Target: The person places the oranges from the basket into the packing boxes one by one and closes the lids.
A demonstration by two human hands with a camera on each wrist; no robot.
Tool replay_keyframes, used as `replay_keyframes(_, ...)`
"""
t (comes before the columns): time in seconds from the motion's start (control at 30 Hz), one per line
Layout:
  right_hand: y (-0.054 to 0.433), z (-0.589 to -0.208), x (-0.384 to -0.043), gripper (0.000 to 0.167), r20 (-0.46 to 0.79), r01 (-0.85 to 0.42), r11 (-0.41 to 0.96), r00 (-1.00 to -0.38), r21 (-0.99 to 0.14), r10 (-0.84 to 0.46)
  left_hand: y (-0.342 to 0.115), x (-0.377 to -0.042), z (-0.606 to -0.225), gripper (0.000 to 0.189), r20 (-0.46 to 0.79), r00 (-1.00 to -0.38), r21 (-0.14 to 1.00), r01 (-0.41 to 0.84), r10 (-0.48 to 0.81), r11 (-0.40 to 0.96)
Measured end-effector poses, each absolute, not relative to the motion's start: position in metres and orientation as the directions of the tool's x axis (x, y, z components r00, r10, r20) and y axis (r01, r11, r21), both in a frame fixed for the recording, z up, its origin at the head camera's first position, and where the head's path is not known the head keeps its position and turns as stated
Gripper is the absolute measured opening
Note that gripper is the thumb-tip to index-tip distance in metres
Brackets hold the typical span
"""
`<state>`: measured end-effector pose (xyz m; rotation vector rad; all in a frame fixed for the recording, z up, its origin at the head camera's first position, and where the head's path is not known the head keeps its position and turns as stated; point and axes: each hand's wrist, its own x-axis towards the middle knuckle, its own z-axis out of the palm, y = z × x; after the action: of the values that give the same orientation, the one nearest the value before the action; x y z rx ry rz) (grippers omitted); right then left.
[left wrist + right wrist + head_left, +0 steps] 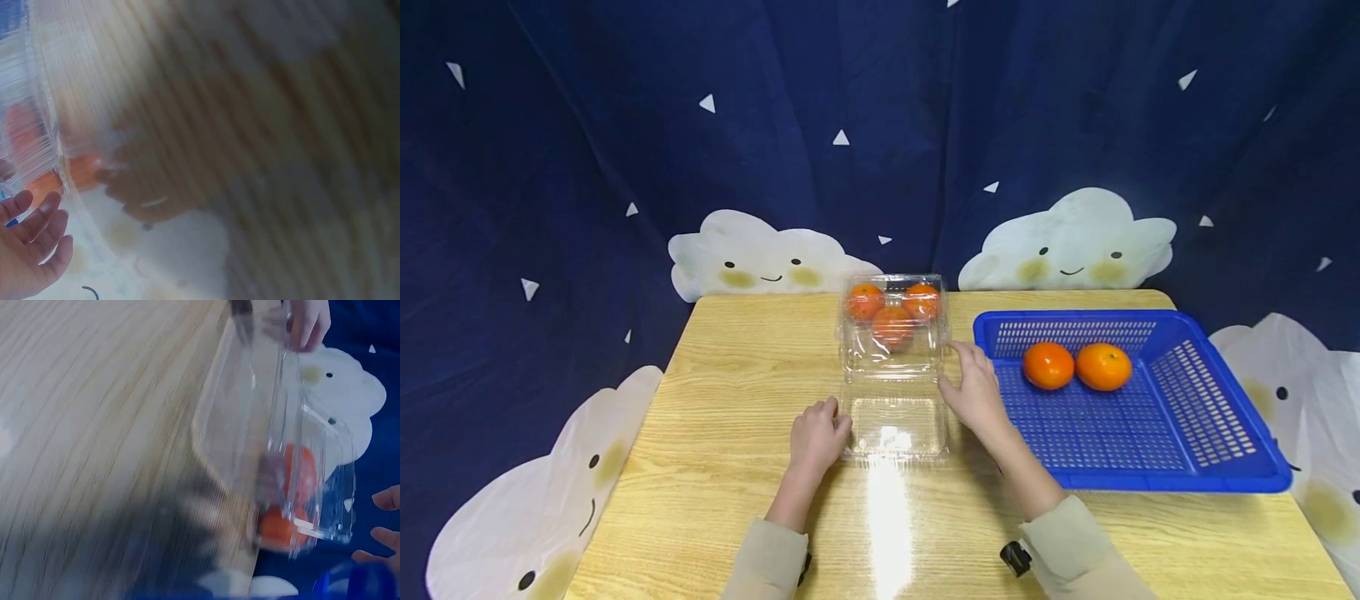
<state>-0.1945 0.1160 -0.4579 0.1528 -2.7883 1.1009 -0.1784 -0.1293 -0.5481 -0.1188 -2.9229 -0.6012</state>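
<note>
A hinged clear plastic fruit box (895, 402) lies unfolded on the table, one half behind the other. Three oranges (892, 327) sit in its far half; the near half holds nothing. My left hand (818, 435) is by the near half's left edge, fingers loosely bent; in the left wrist view that hand (31, 250) shows spread fingers. At the box's right side, near the fold, is my right hand (974, 385), thumb and fingers apart. The right wrist view shows my right hand (389, 534) with fingers spread beside the box (234, 406).
A blue perforated basket (1135, 483) stands right of the box, close to my right forearm, with two oranges (1048, 366) in it. The wooden table (722, 433) ends at a dark blue curtain (895, 125) printed with clouds. Light glares off the table's front middle.
</note>
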Motion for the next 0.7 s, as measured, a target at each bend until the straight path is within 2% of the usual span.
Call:
replay_keyframes(0.3,0.162,-0.46,-0.205,0.051,0.23,-0.125,0.831,-0.973,-0.542,0.004,-0.129,-0.175,-0.549,0.016,0.261,-0.964,0.4,0.16,0.055,0.902)
replay_keyframes(0.47,0.19,-0.461,-0.212,0.055,0.249,-0.102,0.881,-0.968,-0.462,0.018,-0.129,-0.176,-0.549,0.017,0.212,-0.976,0.402,0.128,0.044,0.906)
replay_keyframes(0.7,0.221,-0.466,-0.22,0.059,0.206,-0.074,0.926,-0.979,-0.37,0.004,-0.13,-0.178,-0.549,0.016,0.166,-0.985,0.384,0.107,0.046,0.917)
